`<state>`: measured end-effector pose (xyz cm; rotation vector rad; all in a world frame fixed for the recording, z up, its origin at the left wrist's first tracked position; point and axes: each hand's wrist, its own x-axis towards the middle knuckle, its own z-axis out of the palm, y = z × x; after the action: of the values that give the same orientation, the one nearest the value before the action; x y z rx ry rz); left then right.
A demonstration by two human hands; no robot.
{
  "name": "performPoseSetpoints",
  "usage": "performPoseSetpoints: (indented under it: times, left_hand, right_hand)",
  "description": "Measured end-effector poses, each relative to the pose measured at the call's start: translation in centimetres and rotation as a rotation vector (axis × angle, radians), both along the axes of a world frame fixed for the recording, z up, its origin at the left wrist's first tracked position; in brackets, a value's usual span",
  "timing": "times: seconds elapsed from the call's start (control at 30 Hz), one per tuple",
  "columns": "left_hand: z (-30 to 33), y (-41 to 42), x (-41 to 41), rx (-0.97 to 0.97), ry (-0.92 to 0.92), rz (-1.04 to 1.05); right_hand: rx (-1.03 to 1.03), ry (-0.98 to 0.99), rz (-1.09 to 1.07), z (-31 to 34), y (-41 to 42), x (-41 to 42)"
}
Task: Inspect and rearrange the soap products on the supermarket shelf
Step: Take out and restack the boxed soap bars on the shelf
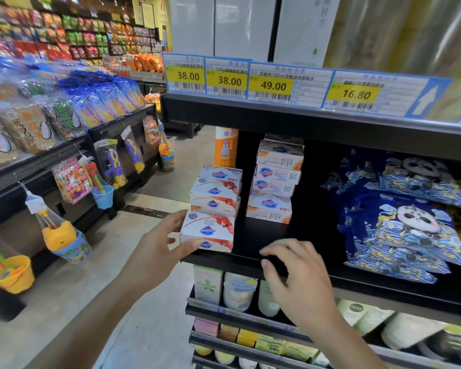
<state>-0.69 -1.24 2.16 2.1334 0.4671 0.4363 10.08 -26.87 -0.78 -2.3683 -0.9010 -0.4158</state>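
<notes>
White soap boxes with blue and red logos stand on a black shelf point(264, 235). My left hand point(165, 243) grips the front soap box point(210, 230) at the shelf's left front corner, thumb under it and fingers on its left end. Behind it rises a left stack of soap boxes point(217, 190), and a taller right stack point(276, 182) stands further back. My right hand point(298, 278) hovers over the shelf's front edge with its fingers loosely curled and nothing in it.
Blue panda-print packets point(399, 217) fill the shelf's right side. An orange bottle point(225, 150) stands behind the left stack. Price tags point(273, 85) line the shelf above. Lower shelves point(237, 312) hold jars and boxes. The aisle floor and a toy rack point(72, 182) lie to the left.
</notes>
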Motion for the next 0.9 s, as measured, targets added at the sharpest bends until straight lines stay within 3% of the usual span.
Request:
performPoseSetpoints:
  times: [0.53, 0.67, 0.8, 0.9]
  left_hand:
    - [-1.9, 0.5, 1.4, -0.255, -0.059, -0.002]
    - [-2.5, 0.2, 0.1, 0.051, -0.103, 0.099]
    - [-1.5, -1.7, -0.8, 0.367, -0.196, 0.117]
    - [-0.6, -3.4, -0.6, 0.432, -0.258, 0.05]
  right_hand:
    - [-0.013, -0.04, -0.017, -0.2, 0.2, -0.2]
    - [0.025, -0.008, 0.011, -0.1, 0.1, 0.0]
    - [0.205, 0.092, 0.03, 0.8, 0.1, 0.7]
    - [0.199, 0.035, -0.034, 1.8, 0.4, 2.0]
